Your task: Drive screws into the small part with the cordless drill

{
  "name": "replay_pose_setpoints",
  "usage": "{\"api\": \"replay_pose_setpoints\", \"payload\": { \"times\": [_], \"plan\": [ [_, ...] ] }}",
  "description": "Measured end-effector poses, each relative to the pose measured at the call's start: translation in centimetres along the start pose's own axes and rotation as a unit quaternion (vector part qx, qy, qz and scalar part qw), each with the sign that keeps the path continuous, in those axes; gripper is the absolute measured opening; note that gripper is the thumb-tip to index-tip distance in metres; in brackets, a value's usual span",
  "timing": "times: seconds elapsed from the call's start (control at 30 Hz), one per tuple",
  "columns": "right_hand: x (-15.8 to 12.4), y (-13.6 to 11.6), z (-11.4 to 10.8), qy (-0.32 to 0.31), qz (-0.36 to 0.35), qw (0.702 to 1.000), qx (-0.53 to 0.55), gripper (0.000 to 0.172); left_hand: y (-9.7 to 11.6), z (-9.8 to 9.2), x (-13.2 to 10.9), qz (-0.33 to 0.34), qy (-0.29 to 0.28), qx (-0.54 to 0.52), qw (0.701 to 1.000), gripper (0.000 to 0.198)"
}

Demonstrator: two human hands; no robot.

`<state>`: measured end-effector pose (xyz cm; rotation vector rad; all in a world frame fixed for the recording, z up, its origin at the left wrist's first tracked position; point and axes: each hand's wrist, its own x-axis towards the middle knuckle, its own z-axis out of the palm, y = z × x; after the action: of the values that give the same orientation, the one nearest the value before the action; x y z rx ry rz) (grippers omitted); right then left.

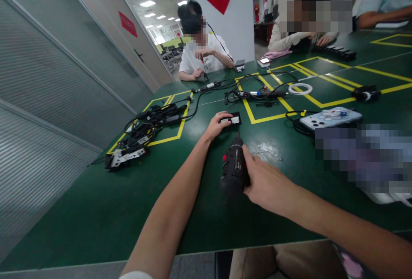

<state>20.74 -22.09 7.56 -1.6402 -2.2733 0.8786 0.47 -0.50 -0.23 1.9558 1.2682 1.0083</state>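
Note:
My right hand (265,182) is wrapped round the body of a black cordless drill (236,163) with a red button on its side. The drill's bit points away from me, towards a small flat black piece (238,116) with a white block (235,120) on it. From the left, my left hand (219,124) reaches over this piece and grips it at the table, with fingers bent across its left part. Whether the bit touches the piece, I cannot tell. A clear crumpled plastic film (265,151) lies to the right of the drill.
Tangled black cables (151,122) lie on the left of the green table (96,210). Further off are more cables and tools (257,94), a white ring (300,89), a black roll (366,93) and a phone (331,118). Across the table sits a person (207,51); others sit at right.

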Motion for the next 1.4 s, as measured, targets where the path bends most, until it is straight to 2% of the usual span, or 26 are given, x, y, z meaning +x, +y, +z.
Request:
{"api": "replay_pose_setpoints", "payload": {
  "times": [0.1, 0.17, 0.27, 0.33, 0.43, 0.57, 0.8, 0.9, 0.97, 1.07, 1.13, 1.2, 1.27, 1.3, 1.37, 1.4],
  "plan": [
    [0.3, -0.2, 1.1, -0.014, 0.003, 0.998, -0.059, 0.103, 0.6, 0.0, -1.0, 0.025, 0.038, 0.044, 0.998, 0.037],
    [0.5, -0.1, 1.6, -0.011, 0.000, 0.997, -0.082, 0.101, 0.9, 0.1, -1.7, 0.070, 0.061, 0.100, 0.991, 0.039],
    [0.9, -0.1, 2.0, 0.001, 0.019, 0.995, -0.103, 0.101, 1.1, 0.3, -2.3, 0.138, 0.048, 0.177, 0.973, 0.051],
    [1.1, -0.1, 2.0, 0.010, 0.035, 0.993, -0.111, 0.102, 1.1, 0.4, -2.3, 0.160, 0.026, 0.213, 0.964, 0.052],
    [1.4, -0.2, 1.8, 0.028, 0.045, 0.991, -0.119, 0.103, 1.2, 0.7, -2.1, 0.167, 0.015, 0.247, 0.954, 0.045],
    [2.0, 0.0, 1.8, 0.028, 0.048, 0.991, -0.126, 0.110, 1.7, 0.7, -2.4, 0.168, 0.031, 0.257, 0.951, 0.042],
    [2.3, -0.3, 2.5, 0.039, 0.054, 0.993, -0.100, 0.118, 2.5, 0.6, -3.2, 0.192, 0.127, 0.268, 0.936, 0.040],
    [1.1, -1.6, 1.8, 0.088, 0.024, 0.988, -0.121, 0.107, 2.3, 0.7, -3.1, 0.197, 0.147, 0.295, 0.923, 0.042],
    [1.1, -2.5, 0.7, 0.168, -0.018, 0.977, -0.129, 0.089, 2.3, 0.8, -3.0, 0.204, 0.152, 0.298, 0.920, 0.042],
    [4.1, -2.6, -1.3, 0.281, -0.110, 0.952, -0.048, 0.054, 2.5, 0.6, -3.1, 0.215, 0.164, 0.284, 0.920, 0.040],
    [8.1, -1.6, -2.2, 0.325, -0.127, 0.937, 0.021, 0.055, 2.7, 0.6, -3.2, 0.224, 0.177, 0.278, 0.917, 0.040],
    [12.6, -0.1, -2.5, 0.303, -0.110, 0.942, 0.092, 0.068, 3.0, 0.7, -3.3, 0.243, 0.177, 0.280, 0.912, 0.041],
    [16.4, 1.2, -2.1, 0.215, -0.115, 0.953, 0.177, 0.074, 3.1, 0.9, -3.3, 0.274, 0.159, 0.287, 0.904, 0.041],
    [17.8, 1.7, -1.7, 0.188, -0.131, 0.951, 0.209, 0.070, 3.2, 1.0, -3.2, 0.288, 0.146, 0.292, 0.900, 0.041],
    [19.5, 2.5, -0.9, 0.184, -0.166, 0.936, 0.252, 0.056, 3.3, 1.1, -3.1, 0.303, 0.124, 0.303, 0.895, 0.041],
    [19.9, 2.7, -0.5, 0.177, -0.165, 0.929, 0.280, 0.055, 3.3, 1.1, -3.0, 0.301, 0.119, 0.306, 0.895, 0.043]
  ]
}}
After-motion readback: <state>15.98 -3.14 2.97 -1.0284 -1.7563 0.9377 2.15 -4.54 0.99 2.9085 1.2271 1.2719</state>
